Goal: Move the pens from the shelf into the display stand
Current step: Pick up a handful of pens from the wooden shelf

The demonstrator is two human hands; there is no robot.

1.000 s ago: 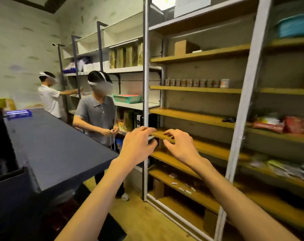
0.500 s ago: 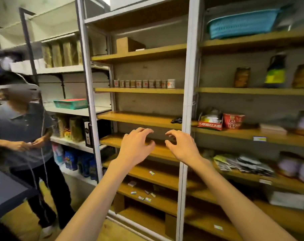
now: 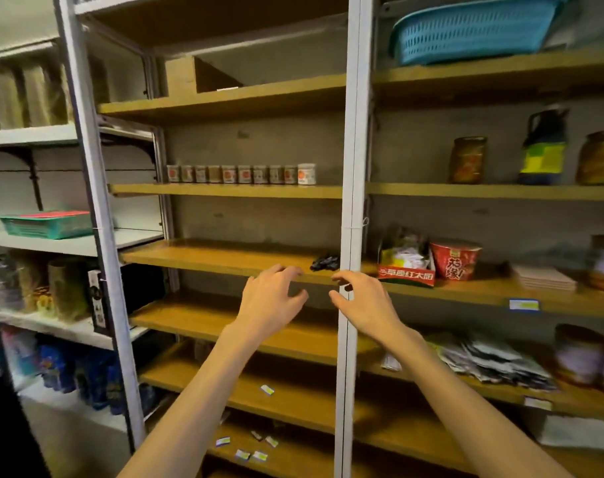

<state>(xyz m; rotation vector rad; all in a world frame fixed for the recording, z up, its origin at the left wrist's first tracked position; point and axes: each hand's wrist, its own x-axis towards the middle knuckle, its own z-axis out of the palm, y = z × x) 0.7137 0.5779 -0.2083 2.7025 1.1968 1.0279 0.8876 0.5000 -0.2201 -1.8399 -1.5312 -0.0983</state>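
Box (image 3: 406, 274) reading 草原红太阳, red cup (image 3: 455, 258)

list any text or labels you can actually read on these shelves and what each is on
"卓urs" is not readable; only these can be made out:
"红大" within a longer white line of characters, rest unsure: red snack box
Large characters, too blurred to read: red cup
Labels too small to read: row of small jars
Blurred: shelf price tag, dark bottle
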